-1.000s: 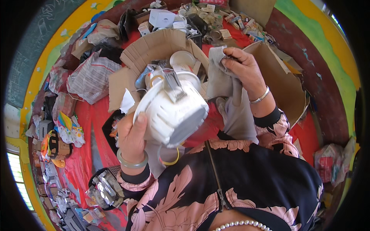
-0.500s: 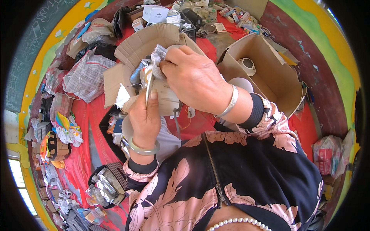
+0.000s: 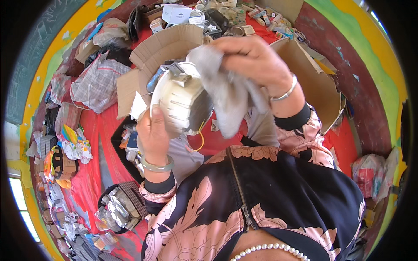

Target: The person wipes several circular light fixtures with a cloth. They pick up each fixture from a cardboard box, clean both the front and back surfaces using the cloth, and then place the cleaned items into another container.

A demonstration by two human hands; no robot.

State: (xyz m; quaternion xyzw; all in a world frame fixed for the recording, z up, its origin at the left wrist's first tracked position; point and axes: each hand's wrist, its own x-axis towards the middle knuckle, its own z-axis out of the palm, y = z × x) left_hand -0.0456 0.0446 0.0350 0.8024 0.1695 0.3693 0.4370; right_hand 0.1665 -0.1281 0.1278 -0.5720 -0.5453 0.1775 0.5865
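Note:
A white round recessed downlight (image 3: 176,106) with slotted sides, a spring clip on its rim and a yellow wire hanging off it is tilted up in front of me. My left hand (image 3: 153,132) is closed on its lower left rim, thumb on the near side. Blurred by motion, my right hand (image 3: 259,58) grips a grey cloth (image 3: 224,89) that hangs down beside the light. The cloth's upper part lies against or just in front of the downlight's rim; I cannot tell whether they touch.
Beyond my hands stands an open cardboard box (image 3: 170,45) with a blue item inside. Another open carton (image 3: 311,71) is at the right. A dark bin (image 3: 126,148) with small packages sits left of my knees, and a checked basket (image 3: 124,206) lies nearer. Bags (image 3: 98,85) crowd the left.
My right hand has moved right and up, and the cloth, bunched at the rim before, now hangs loose. The downlight has turned so its slotted back shows.

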